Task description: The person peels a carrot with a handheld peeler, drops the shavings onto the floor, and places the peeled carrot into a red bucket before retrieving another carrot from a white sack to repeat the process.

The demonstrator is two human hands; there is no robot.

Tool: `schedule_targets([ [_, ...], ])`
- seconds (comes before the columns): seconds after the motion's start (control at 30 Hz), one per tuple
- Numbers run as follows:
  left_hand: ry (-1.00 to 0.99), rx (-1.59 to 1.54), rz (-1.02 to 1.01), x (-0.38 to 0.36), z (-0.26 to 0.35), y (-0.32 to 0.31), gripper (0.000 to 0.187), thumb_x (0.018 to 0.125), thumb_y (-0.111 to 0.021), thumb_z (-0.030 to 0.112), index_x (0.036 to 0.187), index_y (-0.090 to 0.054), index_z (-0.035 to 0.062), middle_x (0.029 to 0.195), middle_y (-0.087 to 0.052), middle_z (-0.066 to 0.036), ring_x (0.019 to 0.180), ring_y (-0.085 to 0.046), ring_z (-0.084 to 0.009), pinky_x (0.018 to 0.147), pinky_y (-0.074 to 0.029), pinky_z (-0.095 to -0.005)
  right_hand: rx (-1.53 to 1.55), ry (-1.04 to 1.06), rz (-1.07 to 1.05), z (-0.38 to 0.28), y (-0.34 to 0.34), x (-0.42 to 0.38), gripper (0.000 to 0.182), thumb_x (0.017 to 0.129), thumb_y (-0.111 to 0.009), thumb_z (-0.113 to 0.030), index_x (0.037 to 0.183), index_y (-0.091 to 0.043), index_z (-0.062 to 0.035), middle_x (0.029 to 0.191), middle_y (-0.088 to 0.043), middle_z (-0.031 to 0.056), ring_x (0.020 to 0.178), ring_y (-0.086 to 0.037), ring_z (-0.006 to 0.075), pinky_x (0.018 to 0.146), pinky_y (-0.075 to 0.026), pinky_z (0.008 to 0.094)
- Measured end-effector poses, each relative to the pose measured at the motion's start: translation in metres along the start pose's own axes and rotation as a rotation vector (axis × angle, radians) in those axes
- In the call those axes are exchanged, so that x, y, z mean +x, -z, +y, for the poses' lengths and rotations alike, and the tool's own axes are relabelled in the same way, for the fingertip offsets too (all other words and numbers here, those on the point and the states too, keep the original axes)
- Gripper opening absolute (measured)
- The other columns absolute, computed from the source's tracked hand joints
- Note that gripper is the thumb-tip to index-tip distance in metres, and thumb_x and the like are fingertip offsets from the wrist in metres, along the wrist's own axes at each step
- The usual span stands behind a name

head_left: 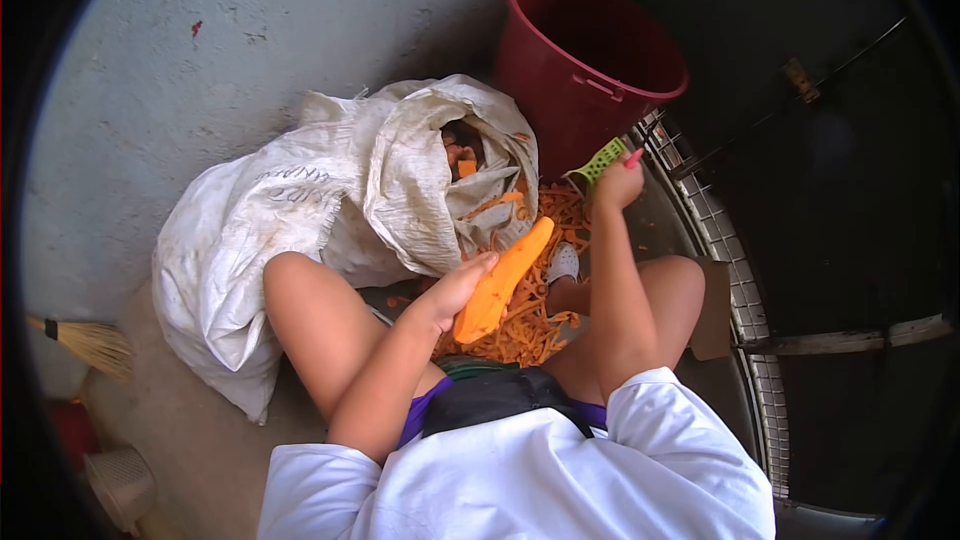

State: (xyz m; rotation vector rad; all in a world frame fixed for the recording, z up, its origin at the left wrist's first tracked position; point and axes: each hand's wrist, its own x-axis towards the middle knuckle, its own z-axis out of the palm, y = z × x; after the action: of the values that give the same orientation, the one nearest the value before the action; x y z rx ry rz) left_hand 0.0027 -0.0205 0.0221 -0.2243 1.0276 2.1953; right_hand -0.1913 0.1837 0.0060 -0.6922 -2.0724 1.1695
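Observation:
My left hand (462,290) is closed round the lower part of a big peeled carrot (508,275), bright orange and tilted up to the right. My right hand (618,183) grips a green peeler (600,162) with holes in its handle and a bit of pink beside it. The peeler is up near the red bucket, well apart from the carrot. Below both hands, orange peelings (520,338) lie heaped on the floor between my legs. A white woven sack (330,170) slumps at my left, its mouth open with orange pieces showing inside.
A deep red bucket (530,80) stands behind the sack. Along the right runs a dark panel (830,200) with a wire grid (720,230) at its edge. At the left are a straw broom (95,342) and a pale perforated container (120,485) by the wall.

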Motion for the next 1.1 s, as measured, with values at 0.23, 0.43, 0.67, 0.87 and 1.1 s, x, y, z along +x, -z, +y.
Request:
schedule_targets([
  [0.23, -0.088, -0.247, 0.235, 0.022, -0.004, 0.005, 0.036, 0.086, -0.039, 0.038, 0.104, -0.046, 0.0075, 0.077, -0.053, -0.007, 0.065, -0.054, -0.0166, 0.053, -0.047, -0.0309, 0.476, -0.006, -0.611, -0.055, 0.041, -0.093, 0.025, 0.085, -0.046, -0.019, 0.066, -0.048, -0.0039, 0.055, -0.041, -0.0041, 0.050, -0.035, 0.0058, 0.045, -0.031, 0.0229],
  [0.43, -0.121, -0.330, 0.200, 0.027, -0.009, 0.011, 0.038, 0.087, -0.032, 0.038, 0.103, -0.048, 0.0069, 0.088, -0.057, -0.007, 0.077, -0.057, -0.0171, 0.066, -0.048, -0.0319, 0.201, 0.211, -0.695, -0.043, 0.052, -0.158, 0.013, 0.079, -0.050, -0.013, 0.076, -0.051, -0.0011, 0.062, -0.049, 0.0201, 0.054, -0.048, 0.0323, 0.052, -0.038, 0.0343],
  [0.67, 0.002, -0.140, 0.082, 0.023, -0.016, 0.017, 0.038, 0.089, -0.032, 0.036, 0.105, -0.047, 0.0046, 0.089, -0.056, -0.007, 0.074, -0.057, -0.0146, 0.065, -0.048, -0.0286, 0.112, 0.289, -0.313, -0.038, 0.026, -0.109, 0.010, 0.077, -0.048, -0.009, 0.074, -0.051, -0.0005, 0.063, -0.053, 0.0202, 0.058, -0.052, 0.0348, 0.053, -0.039, 0.0383],
  [0.87, -0.079, 0.042, 0.049, 0.007, -0.008, -0.005, 0.037, 0.090, -0.032, 0.032, 0.109, -0.044, 0.0027, 0.096, -0.054, -0.006, 0.084, -0.054, -0.0121, 0.072, -0.045, -0.0246, -0.017, 0.086, -0.065, -0.001, 0.010, -0.016, 0.027, 0.082, -0.048, -0.024, 0.075, -0.055, 0.0009, 0.058, -0.052, 0.0103, 0.050, -0.045, 0.0197, 0.053, -0.039, 0.0319],
  [1.1, -0.395, 0.630, 0.318, 0.018, 0.002, 0.014, 0.046, 0.067, -0.065, 0.020, 0.104, -0.047, -0.0011, 0.093, -0.056, -0.012, 0.083, -0.055, -0.0171, 0.072, -0.043, -0.0287, 0.027, 0.150, -0.815, -0.023, 0.051, -0.047, 0.023, 0.080, -0.049, -0.021, 0.075, -0.055, 0.0008, 0.056, -0.050, 0.0107, 0.052, -0.047, 0.0160, 0.053, -0.039, 0.0311],
])
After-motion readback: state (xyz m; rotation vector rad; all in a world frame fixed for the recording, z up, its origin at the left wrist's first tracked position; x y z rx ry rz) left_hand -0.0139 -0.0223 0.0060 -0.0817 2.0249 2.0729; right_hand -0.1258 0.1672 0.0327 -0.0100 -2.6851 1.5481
